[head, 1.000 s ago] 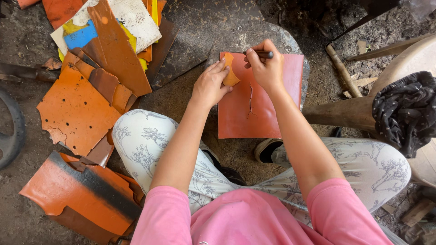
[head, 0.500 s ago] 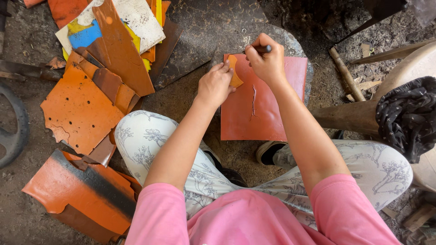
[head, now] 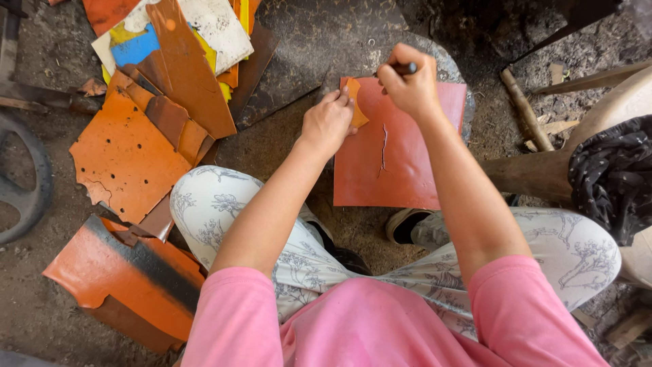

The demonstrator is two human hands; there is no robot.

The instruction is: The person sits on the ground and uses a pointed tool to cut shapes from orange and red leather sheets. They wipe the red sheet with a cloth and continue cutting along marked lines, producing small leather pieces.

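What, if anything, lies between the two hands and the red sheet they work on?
Nothing visible. The left hand presses an orange piece onto the red sheet; the right hand grips a dark tool just above it.

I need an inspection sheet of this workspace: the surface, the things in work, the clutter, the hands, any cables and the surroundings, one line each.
Surface: dark round slab on dirt ground, dusty.
Things in work: red-brown sheet lying flat on the slab, with a crack near its middle; small orange piece at its top left corner.
Clutter: pile of orange scrap sheets to the left, some with punched holes; white, blue and yellow pieces on top.
Hands: left hand presses the orange piece; right hand grips a thin dark tool, fingers closed.
Cables: nothing seen.
Surroundings: wooden sticks and dark spotted cloth at right; dark wheel at left.
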